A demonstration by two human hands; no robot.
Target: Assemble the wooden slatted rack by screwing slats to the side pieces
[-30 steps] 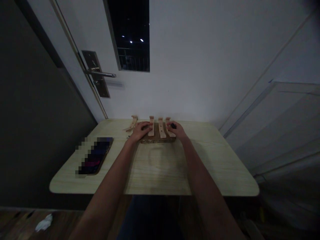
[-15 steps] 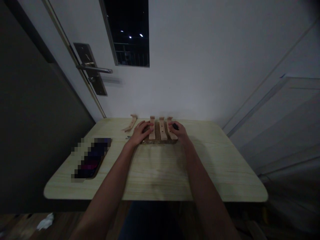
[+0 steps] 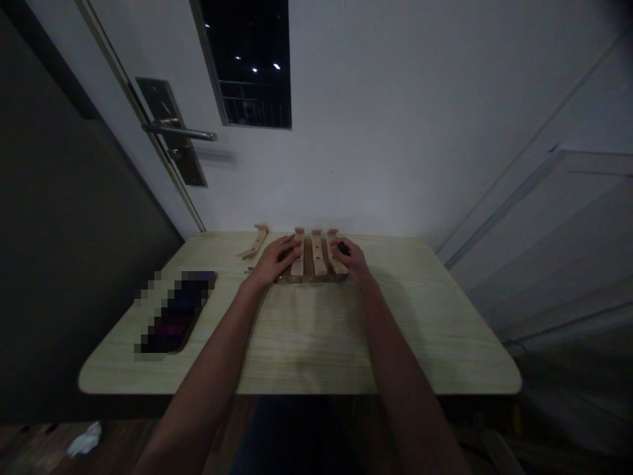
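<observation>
On the table lies a brown wooden board (image 3: 308,264), with three pale, hook-ended wooden pieces standing side by side across it. My left hand (image 3: 277,257) is curled over the board's left end, its thumb and fingertips gripping the left wooden piece (image 3: 298,266). Small dark holes show in the middle wooden piece (image 3: 318,257). At the right wooden piece (image 3: 332,235), my right hand (image 3: 355,258) is closed around a short black tool handle (image 3: 343,248); its working end is hidden by my fingers. A loose wooden piece (image 3: 258,243) lies beyond my left hand.
Small dark metal bits (image 3: 249,270), perhaps screws, lie left of the board. A phone (image 3: 180,310), partly blurred, rests on the left of the pale table (image 3: 316,349). Behind the table stands a white door with a metal handle (image 3: 190,134).
The whole view has shifted slightly, so everything appears a little further left. My hands keep their places on the board and at the right wooden piece.
</observation>
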